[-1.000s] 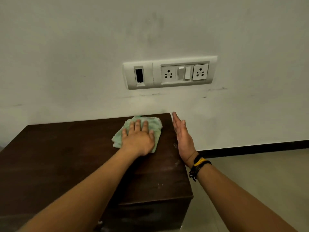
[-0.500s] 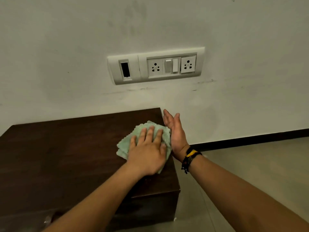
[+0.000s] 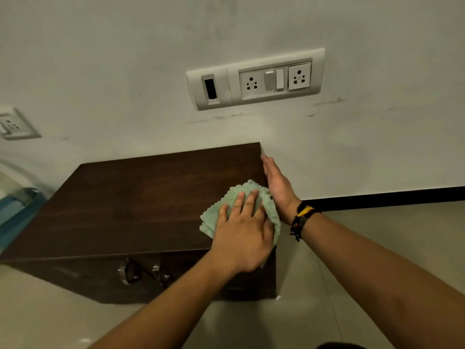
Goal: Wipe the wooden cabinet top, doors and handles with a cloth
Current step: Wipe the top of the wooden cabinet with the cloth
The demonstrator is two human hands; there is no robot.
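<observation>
Two hands | left (image 3: pixel 242 238) flat on cloth (image 3: pixel 214 217); right (image 3: pixel 276 183) seemingly against cabinet (image 3: pixel 125 197) edge

Arms: two bare forearms, no sleeves in view.
Left hand (image 3: pixel 242 236): bare, no ring or watch to be seen.
Right hand (image 3: pixel 278 183): bare, no ring to be seen.
Right wrist: a stack of bands (image 3: pixel 301 219).
Bands: mostly black cord or beads, one yellow strip across the top with a touch of orange.
Loose ends: short black strands hang from the bands.
</observation>
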